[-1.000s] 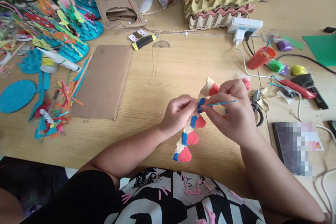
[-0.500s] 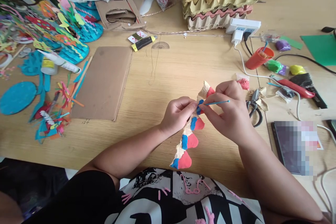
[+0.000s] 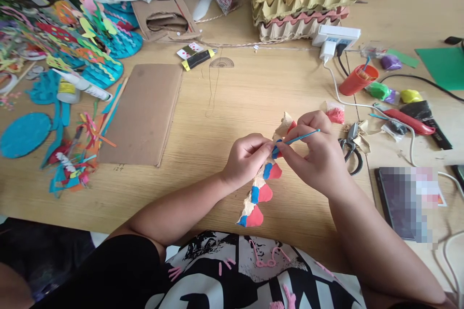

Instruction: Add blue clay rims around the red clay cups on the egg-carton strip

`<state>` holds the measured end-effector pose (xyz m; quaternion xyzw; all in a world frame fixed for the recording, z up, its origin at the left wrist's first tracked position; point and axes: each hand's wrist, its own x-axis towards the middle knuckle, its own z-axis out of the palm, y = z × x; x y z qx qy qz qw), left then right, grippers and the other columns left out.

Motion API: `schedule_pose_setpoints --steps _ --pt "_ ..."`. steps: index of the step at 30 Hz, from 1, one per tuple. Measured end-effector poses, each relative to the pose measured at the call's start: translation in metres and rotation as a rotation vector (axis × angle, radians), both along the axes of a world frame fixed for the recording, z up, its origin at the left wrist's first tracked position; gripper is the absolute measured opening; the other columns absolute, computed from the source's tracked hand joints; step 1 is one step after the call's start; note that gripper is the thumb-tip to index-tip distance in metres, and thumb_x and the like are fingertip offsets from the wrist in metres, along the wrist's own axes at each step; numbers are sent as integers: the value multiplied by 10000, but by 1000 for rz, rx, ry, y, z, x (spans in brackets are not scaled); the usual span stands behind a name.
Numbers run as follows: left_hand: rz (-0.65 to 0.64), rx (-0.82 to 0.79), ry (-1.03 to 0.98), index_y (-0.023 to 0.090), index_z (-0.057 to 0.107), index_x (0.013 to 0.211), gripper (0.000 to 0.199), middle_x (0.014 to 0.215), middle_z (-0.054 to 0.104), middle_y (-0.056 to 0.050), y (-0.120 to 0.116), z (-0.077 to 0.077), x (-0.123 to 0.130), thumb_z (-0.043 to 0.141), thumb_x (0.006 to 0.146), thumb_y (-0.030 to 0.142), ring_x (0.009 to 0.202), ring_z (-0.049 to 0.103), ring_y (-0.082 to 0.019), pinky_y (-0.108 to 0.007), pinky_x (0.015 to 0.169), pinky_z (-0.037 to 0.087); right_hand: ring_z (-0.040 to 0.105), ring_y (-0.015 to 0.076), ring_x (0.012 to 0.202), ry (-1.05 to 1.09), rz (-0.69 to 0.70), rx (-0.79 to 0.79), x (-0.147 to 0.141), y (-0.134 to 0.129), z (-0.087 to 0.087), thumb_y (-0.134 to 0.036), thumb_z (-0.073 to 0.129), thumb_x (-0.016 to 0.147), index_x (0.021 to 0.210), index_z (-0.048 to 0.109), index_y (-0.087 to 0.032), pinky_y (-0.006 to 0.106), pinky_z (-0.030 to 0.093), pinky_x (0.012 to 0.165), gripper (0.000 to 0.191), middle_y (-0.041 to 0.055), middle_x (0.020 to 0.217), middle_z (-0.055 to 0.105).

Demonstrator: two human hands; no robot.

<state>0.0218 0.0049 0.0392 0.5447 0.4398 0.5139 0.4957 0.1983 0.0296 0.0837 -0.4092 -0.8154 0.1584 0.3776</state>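
Note:
My left hand [image 3: 247, 155] pinches a torn strip of egg carton [image 3: 258, 181] between thumb and fingers. The strip slants toward my body, its scalloped points coated in red clay [image 3: 254, 216] with blue clay patches [image 3: 255, 195] beside them. In my right hand [image 3: 314, 157] is a thin blue stick [image 3: 303, 136], held in a pinch. Its lower end meets a blue patch close to my left thumb; the fingers partly hide that contact. The far end of the strip shows bare tan card beyond my hands.
A cardboard sheet [image 3: 139, 113] lies left, near colourful paper scraps [image 3: 74, 169] and a glue bottle [image 3: 85, 87]. Stacked egg trays [image 3: 304, 0] stand at the back. Scissors [image 3: 351, 147], a red cup [image 3: 358, 79], a power strip [image 3: 336, 36] and a phone [image 3: 393, 203] are on the right.
The blue stick has tilted, its free end rising slightly up and right. The near end of the carton strip has lifted a little. My hands stay in nearly the same place.

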Motion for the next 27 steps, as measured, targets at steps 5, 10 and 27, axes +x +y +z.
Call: schedule_pose_setpoints --steps 5,10,27 --pt "0 4 -12 183 652 669 306 584 508 16 -1 1 0 631 941 322 587 477 -117 -278 572 393 598 229 892 36 21 -53 1 0 2 -204 732 858 807 660 -246 454 516 798 97 39 883 565" --pt "-10 26 5 186 645 659 298 605 524 11 -1 0 0 620 934 299 610 494 -121 -280 595 413 604 224 921 15 -1 -53 2 1 1 -200 723 859 825 678 -244 454 522 839 71 33 893 569" --pt "59 -297 -417 185 602 713 386 614 481 38 11 -10 1 767 830 514 543 416 -85 -247 526 352 458 126 606 834 -134 -339 7 15 -9 -409 679 918 858 631 -264 317 394 596 164 -19 750 529"
